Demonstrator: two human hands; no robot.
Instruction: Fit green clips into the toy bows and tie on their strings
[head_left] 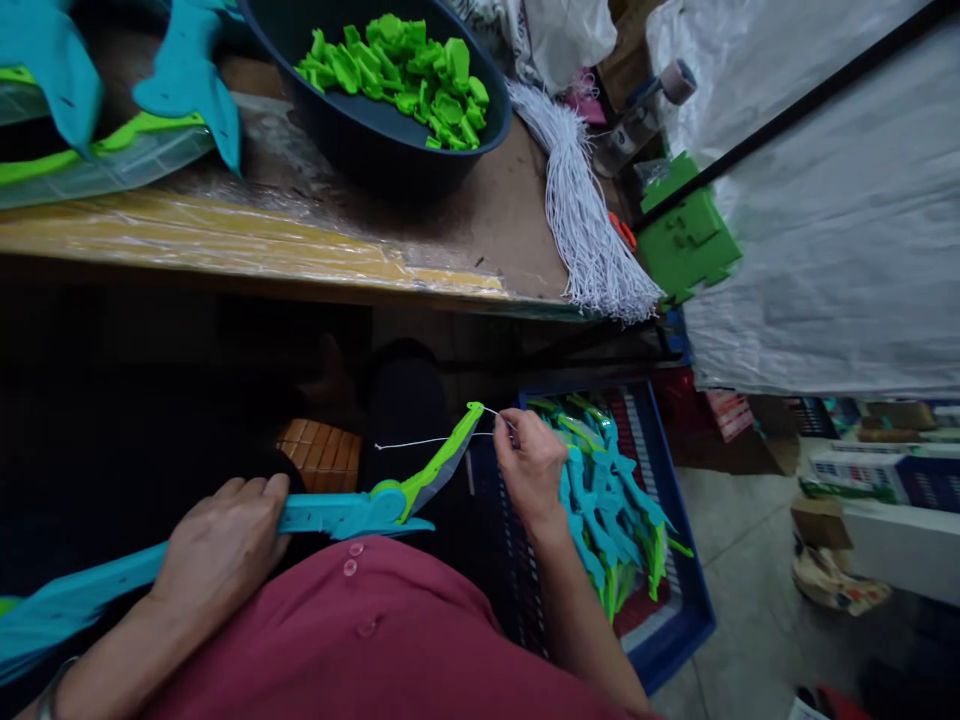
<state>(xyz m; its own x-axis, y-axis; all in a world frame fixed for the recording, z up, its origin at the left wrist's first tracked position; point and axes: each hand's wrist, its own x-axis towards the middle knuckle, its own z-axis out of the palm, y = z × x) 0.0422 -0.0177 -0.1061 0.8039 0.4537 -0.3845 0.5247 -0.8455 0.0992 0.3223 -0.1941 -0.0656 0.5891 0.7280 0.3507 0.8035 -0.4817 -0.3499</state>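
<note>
My left hand is wrapped around the long teal body of a plastic toy bow, which lies across my lap. A green limb with a clear grey strip is joined to its right end and slants upward. White string passes near the limb's tip, and its loose knotted end reaches out to the left. To the right of that tip, my right hand pinches the string between thumb and fingers. The far left end of the bow runs out of view.
Beside my right arm, a blue crate holds several teal and green pieces. On the table stand a dark basin of small green parts and a bundle of white strings. More teal pieces lie at the upper left.
</note>
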